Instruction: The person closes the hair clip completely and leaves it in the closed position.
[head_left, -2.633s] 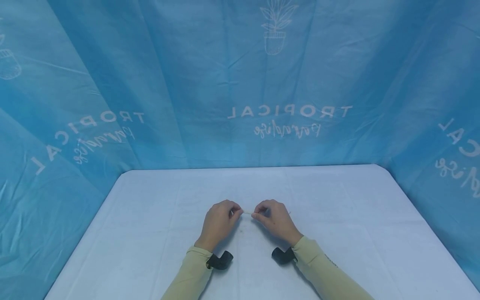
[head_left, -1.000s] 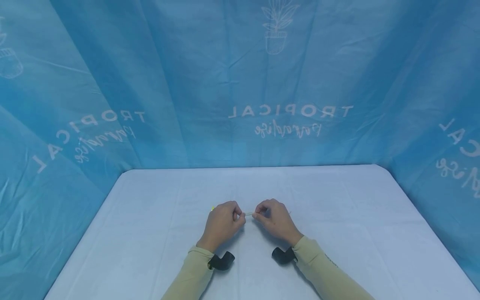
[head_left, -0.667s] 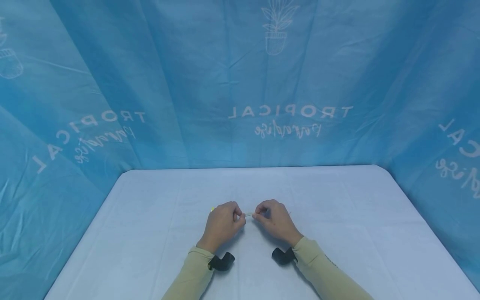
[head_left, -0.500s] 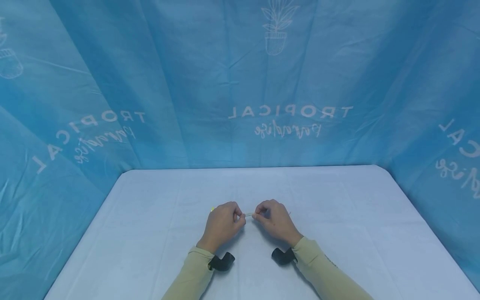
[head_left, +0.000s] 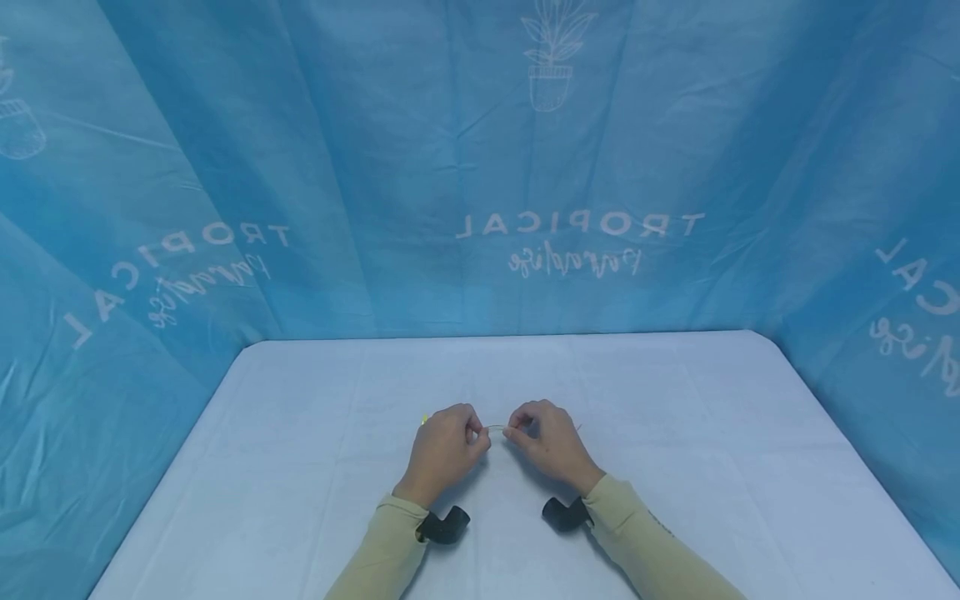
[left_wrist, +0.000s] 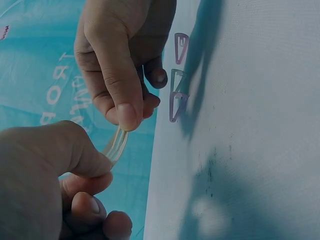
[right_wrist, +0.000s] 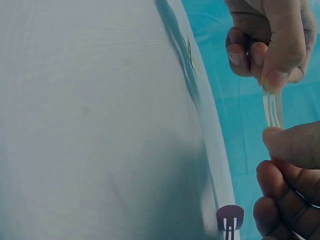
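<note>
A pale, see-through snap hair clip [left_wrist: 118, 144] spans the gap between my two hands over the table, slightly bowed. My left hand [head_left: 444, 444] pinches one end between thumb and fingertips. The other end is pinched the same way by my right hand [head_left: 551, 442]. In the right wrist view the clip's slim prongs [right_wrist: 272, 110] show between the two thumbs, while both ends are covered by fingers. Whether the clip is snapped open or closed I cannot tell.
Behind the left hand lies a yellow piece [head_left: 425, 419], seen edge-on in the right wrist view [right_wrist: 190, 55]. Near the right hand, pink [left_wrist: 181, 48], green [left_wrist: 176, 77] and purple [left_wrist: 178, 106] snap clips lie on the white-covered table [head_left: 315, 467]. Blue printed curtains [head_left: 405, 167] surround it.
Since the earliest frame my left hand has shifted slightly right, and the yellow piece has come into view behind it. The clip now looks more arched than half a second ago.
</note>
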